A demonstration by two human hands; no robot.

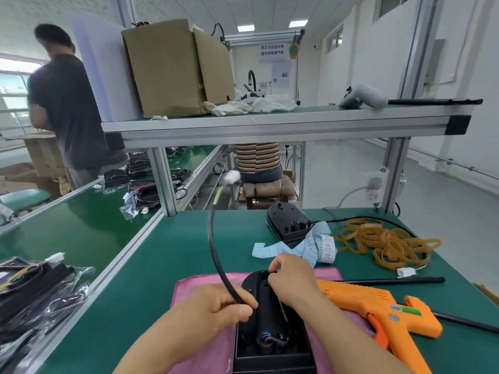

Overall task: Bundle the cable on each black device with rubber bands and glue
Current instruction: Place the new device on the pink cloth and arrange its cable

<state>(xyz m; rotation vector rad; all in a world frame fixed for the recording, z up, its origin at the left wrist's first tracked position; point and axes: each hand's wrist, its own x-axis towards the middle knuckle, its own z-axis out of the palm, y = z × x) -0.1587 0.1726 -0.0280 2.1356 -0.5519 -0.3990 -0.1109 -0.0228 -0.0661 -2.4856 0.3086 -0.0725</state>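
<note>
A black device [267, 327] lies on a pink cloth [205, 283] at the near edge of the green table. Its black cable [213, 249] arcs up and away to a white connector at the tip. My left hand [224, 306] grips the cable close to the device. My right hand [293, 278] pinches something at the device's far end, fingers curled. A pile of tan rubber bands [383, 242] lies at the right. An orange glue gun [378, 306] rests just right of the device. A second black device [289, 221] sits farther back.
Blue and white label strips [310, 245] lie between the two devices. Bagged black parts [37, 290] fill the conveyor on the left. An aluminium shelf [270, 125] with a cardboard box hangs overhead. Two people stand or sit beyond. A power strip [375, 184] hangs on the right post.
</note>
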